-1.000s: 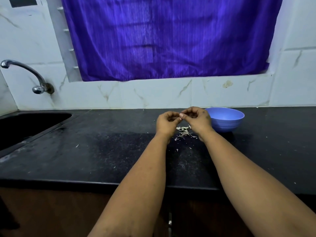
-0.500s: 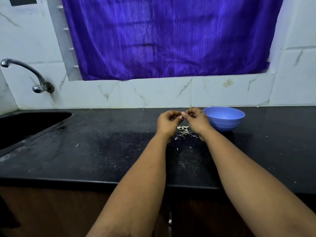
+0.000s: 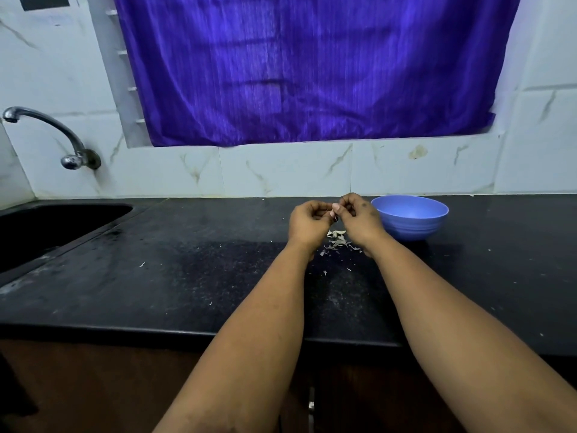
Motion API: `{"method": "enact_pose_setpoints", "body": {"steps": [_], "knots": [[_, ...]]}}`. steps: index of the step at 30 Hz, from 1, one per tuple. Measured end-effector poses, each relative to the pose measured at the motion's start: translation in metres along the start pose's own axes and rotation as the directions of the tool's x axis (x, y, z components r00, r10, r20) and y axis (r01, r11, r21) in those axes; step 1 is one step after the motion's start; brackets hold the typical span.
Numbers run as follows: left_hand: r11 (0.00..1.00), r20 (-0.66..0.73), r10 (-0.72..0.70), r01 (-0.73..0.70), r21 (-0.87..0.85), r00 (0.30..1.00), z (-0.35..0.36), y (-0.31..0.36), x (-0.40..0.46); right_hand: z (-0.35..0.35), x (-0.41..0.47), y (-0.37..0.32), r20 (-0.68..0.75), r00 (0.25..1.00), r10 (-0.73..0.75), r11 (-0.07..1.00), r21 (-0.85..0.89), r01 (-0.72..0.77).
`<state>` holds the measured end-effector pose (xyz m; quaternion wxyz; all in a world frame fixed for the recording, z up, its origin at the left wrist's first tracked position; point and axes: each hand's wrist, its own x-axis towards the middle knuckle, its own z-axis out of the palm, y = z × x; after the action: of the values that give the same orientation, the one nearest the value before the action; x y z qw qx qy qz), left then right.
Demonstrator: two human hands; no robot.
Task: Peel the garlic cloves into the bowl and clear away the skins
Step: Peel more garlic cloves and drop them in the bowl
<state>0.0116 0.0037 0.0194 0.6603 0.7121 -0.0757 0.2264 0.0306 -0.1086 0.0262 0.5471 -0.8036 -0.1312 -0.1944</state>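
Hands [image 3: 335, 221] barely shifted, grip pinched tight.

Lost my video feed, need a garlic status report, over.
Left hand and right hand together above the counter, pinching something small. Skins piled below. Bowl right, unobstructed.

Black speckled stone countertop [image 3: 156, 276] spans full width, front edge over brown wooden cabinet [image 3: 93, 385]. Dark sink basin [image 3: 56, 226] recessed at left end. Chrome tap [image 3: 46, 132] wall-mounted above sink, spout curving left. Wall [image 3: 281, 173] clad in white marble-pattern tiles with beige veining. Purple curtain [image 3: 312, 67] covers window recess above counter. Lighting dim, cool, even.
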Motion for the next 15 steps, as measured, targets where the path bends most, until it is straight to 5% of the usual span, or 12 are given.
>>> {"method": "enact_pose_setpoints", "body": {"steps": [5, 9, 15], "knots": [[0.999, -0.002, -0.034, 0.034, -0.039, 0.999, 0.0011, 0.0010, -0.0014, 0.0009, -0.0001, -0.0008, -0.022, 1.000, -0.008, 0.997, -0.076, 0.006], [0.991, 0.012, -0.049, 0.051, -0.122, 0.999, 0.0025, 0.0012, -0.0042, -0.0024, -0.0031, -0.0039, -0.114, 0.993, 0.025, 0.987, 0.163, -0.006], [0.999, -0.011, -0.009, 0.009, -0.043, 1.000, 0.0006, -0.0004, -0.0026, -0.0051, -0.0071, -0.0095, -0.047, 0.996, 0.070, 0.927, 0.373, -0.047]]}}
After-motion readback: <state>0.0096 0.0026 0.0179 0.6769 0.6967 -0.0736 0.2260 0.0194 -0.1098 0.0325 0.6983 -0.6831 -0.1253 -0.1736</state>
